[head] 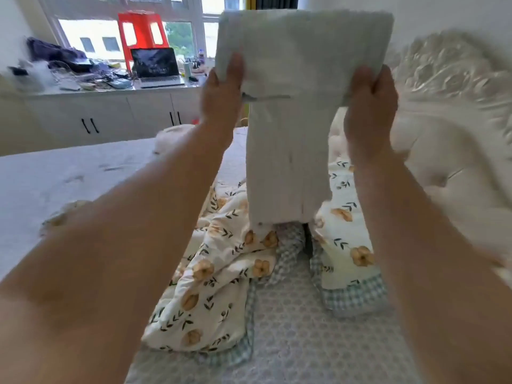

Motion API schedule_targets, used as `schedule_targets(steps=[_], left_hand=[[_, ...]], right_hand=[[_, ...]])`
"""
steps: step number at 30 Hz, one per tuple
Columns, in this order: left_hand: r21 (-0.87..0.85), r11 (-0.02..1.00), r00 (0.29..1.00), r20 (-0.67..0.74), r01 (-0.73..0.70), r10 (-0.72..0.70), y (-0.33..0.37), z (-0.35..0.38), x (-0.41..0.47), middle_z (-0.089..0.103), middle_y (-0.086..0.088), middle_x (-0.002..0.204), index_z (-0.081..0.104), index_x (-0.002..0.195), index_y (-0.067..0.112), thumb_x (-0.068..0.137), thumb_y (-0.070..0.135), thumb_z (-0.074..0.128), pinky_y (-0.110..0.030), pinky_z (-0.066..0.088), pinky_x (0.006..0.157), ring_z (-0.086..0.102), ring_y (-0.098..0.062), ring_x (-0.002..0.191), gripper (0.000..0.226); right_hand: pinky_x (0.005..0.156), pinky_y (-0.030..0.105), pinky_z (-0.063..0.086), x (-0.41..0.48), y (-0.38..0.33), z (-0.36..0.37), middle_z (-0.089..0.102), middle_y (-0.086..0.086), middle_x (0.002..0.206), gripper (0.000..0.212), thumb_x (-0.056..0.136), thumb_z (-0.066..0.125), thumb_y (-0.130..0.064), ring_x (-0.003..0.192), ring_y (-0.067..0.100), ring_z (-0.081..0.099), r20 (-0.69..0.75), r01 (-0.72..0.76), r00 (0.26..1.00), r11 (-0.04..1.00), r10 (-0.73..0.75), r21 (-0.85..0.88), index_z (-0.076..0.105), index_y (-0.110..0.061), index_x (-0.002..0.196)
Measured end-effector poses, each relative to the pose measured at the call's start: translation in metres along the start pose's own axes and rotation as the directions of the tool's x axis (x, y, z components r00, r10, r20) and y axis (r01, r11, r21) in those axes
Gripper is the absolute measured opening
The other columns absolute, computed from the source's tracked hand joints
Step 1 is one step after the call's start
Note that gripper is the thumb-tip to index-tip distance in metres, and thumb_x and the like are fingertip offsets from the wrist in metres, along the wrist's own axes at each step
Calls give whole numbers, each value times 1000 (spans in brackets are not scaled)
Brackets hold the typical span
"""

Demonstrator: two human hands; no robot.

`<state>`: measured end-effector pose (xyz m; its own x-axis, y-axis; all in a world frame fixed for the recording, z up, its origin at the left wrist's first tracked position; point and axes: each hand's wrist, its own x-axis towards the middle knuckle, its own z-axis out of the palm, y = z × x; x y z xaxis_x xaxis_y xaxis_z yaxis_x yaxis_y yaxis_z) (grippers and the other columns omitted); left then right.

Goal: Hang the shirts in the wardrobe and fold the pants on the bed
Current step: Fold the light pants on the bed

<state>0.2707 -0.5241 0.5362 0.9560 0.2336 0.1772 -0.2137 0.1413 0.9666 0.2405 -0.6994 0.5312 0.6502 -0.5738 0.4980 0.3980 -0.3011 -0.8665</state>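
Note:
A pair of pale, off-white pants (pixel 293 128) hangs in the air above the bed (pixel 318 342). Its upper part is doubled over into a wide flat panel, and the legs drop straight down to just above the bedding. My left hand (pixel 221 95) grips the left edge of the panel, thumb in front. My right hand (pixel 370 103) grips the right edge the same way. Both arms are stretched forward at about the same height. No shirt is visible.
A floral quilt with a checked border (pixel 221 273) lies crumpled on the bed under the pants. A tufted cream headboard (pixel 443 134) stands at the right. A white cabinet (pixel 110 117) under the window at the back left carries a laptop (pixel 156 66) and clutter.

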Motion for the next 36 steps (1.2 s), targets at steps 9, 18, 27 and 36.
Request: schedule_targets(steps=[9, 18, 27, 36], left_hand=[[498, 289, 442, -221, 817, -869, -334, -98, -159, 47, -8, 68, 53, 105, 2, 92, 30, 57, -24, 31, 48, 41, -18, 52, 31], [371, 249, 347, -224, 894, -911, -331, -84, -176, 37, -8, 62, 47, 76, 6, 97, 18, 47, -25, 25, 49, 33, -17, 51, 24], [618, 649, 860, -88, 443, -503, -339, -85, -165, 64, 2, 81, 64, 85, 24, 95, 40, 46, -24, 48, 65, 61, -9, 78, 26], [756, 130, 403, -188, 642, -896, -505, -167, -317, 66, -14, 100, 65, 113, 6, 96, 40, 48, -32, 50, 79, 62, -29, 88, 41]], right_hand=[[71, 33, 44, -245, 281, -94, 60, 19, 112, 36, 90, 53, -17, 97, 33, 59, -51, -633, 251, 124, 967, -764, 57, 4, 119], [70, 26, 37, -220, 268, -91, 60, 20, 107, 31, 95, 47, -16, 88, 28, 54, 69, -478, 213, 166, 975, -863, 57, 3, 118], [60, 28, 32, -251, 284, -104, 66, 0, 86, 22, 93, 47, -27, 81, 9, 61, 146, -408, 705, 565, 694, -717, 62, -13, 97], [69, 30, 36, -418, 403, -204, 61, 18, 109, 30, 98, 43, -29, 84, 26, 50, -53, -437, 205, 43, 977, -899, 60, -5, 103]])
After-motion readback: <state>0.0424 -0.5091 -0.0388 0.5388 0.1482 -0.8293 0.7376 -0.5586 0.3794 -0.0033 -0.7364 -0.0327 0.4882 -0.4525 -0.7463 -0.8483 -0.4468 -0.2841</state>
